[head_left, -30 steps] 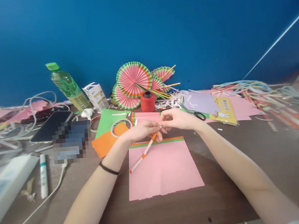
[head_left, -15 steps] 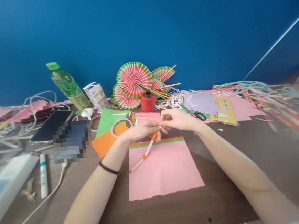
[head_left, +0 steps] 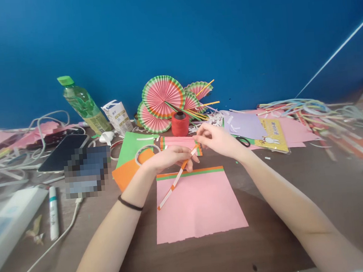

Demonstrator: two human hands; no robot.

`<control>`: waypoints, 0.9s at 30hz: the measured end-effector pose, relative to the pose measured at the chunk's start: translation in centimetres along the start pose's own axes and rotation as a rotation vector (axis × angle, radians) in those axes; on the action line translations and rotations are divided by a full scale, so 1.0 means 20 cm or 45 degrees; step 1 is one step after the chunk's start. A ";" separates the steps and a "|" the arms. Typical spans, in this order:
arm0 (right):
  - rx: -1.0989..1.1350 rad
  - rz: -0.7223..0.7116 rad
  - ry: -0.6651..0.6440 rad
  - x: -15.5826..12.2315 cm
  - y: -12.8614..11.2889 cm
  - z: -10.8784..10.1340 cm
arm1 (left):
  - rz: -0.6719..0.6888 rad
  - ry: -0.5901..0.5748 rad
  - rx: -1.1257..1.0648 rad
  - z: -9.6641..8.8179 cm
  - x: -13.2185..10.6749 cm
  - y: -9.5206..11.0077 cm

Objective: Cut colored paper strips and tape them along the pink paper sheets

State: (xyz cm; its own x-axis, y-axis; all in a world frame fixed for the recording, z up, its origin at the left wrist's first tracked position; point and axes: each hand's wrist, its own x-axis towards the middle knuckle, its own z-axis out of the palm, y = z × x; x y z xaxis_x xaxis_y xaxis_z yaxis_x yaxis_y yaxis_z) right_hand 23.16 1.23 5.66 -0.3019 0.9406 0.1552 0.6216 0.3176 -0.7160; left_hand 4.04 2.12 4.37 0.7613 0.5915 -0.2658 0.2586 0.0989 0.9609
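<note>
A narrow orange paper strip (head_left: 178, 174) with white backing pieces along it slants across the middle. My left hand (head_left: 172, 157) is closed on its upper part, thumb on top and other fingers beneath. At the strip's upper tip, my right hand (head_left: 215, 139) has thumb and forefinger pinched together on the end. The strip's lower end reaches over a pink paper sheet (head_left: 202, 205), which lies flat with orange and green bands along its far edge. Behind the hands lies a pleated pink paper (head_left: 178, 141) with striped edges, partly covered by my fingers.
Paper fans (head_left: 163, 96) lean on the blue wall behind a red thread spool (head_left: 180, 124). At left are a tape roll (head_left: 137, 156), orange paper (head_left: 126, 174), a phone (head_left: 64, 152), a bottle (head_left: 86, 105) and a marker (head_left: 53, 213). Scissors (head_left: 243, 141) lie at right.
My right hand has moved up and slightly away from my left fingers. The upper end of the strip now shows between the hands, and the strip lies straighter.
</note>
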 end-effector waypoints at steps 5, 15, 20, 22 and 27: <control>0.163 0.024 -0.099 0.01 0.00 -0.02 | 0.020 0.012 0.002 -0.01 0.00 -0.01; 0.334 0.038 -0.402 0.00 -0.01 -0.02 | 0.020 0.088 0.033 -0.01 0.00 -0.01; 0.380 0.087 -0.445 0.00 0.00 -0.01 | 0.048 0.119 0.132 -0.02 -0.01 -0.01; 0.381 0.070 -0.462 0.01 0.00 -0.01 | 0.041 0.133 0.199 -0.02 -0.01 0.00; 0.399 0.042 -0.534 0.01 0.00 -0.02 | 0.018 0.130 0.341 -0.02 -0.02 0.01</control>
State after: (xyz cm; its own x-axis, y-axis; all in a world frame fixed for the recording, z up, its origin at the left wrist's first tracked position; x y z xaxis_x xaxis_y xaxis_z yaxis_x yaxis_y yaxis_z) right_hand 23.47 1.47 5.94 -0.5895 0.8001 -0.1108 0.4088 0.1772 -0.8953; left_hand 3.50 2.17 4.65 0.7055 0.6704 -0.2299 0.4063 -0.1168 0.9062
